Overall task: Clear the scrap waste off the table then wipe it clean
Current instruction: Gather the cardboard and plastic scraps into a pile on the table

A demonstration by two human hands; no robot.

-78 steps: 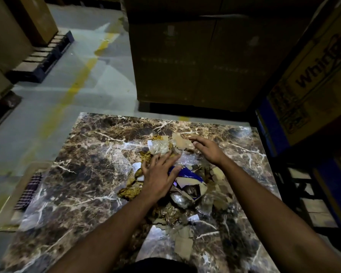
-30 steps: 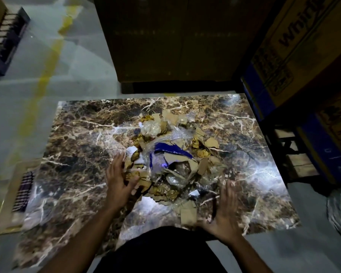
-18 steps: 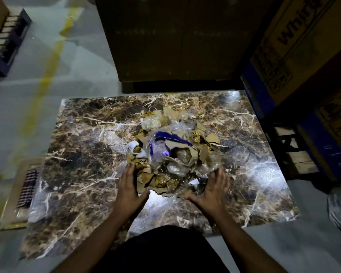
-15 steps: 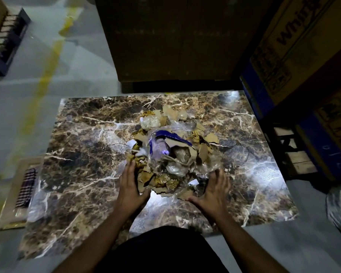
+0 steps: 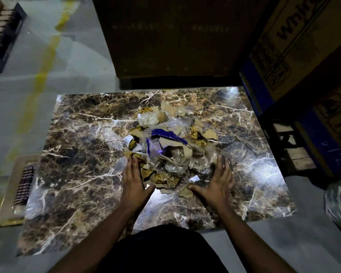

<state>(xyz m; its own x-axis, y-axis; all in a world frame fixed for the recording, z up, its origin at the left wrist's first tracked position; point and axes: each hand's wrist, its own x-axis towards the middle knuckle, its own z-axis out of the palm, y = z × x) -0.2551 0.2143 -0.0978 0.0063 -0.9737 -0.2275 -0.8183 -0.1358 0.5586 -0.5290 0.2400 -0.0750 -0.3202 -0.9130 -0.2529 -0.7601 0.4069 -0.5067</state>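
A heap of scrap waste [image 5: 171, 146], made of torn cardboard bits, clear plastic wrap and a blue strip, lies in the middle of the brown marble table [image 5: 83, 154]. My left hand [image 5: 134, 180] lies flat on the table against the heap's near left edge, fingers together and pointing away. My right hand [image 5: 217, 182] is flat at the heap's near right edge, thumb stretched toward a cardboard scrap. The two hands cup the pile from the near side; neither hand holds anything.
Tall cardboard boxes [image 5: 175, 36] stand just beyond the table's far edge and more boxes [image 5: 295, 46] crowd the right. A checkered cloth [image 5: 25, 184] lies on a flat board left of the table. A clear plastic bag [image 5: 339, 205] sits on the floor at right.
Both hands came from the top of the pile to its near side, then pushed in, gathering loose near scraps into a tighter heap. In the last half second they barely moved.
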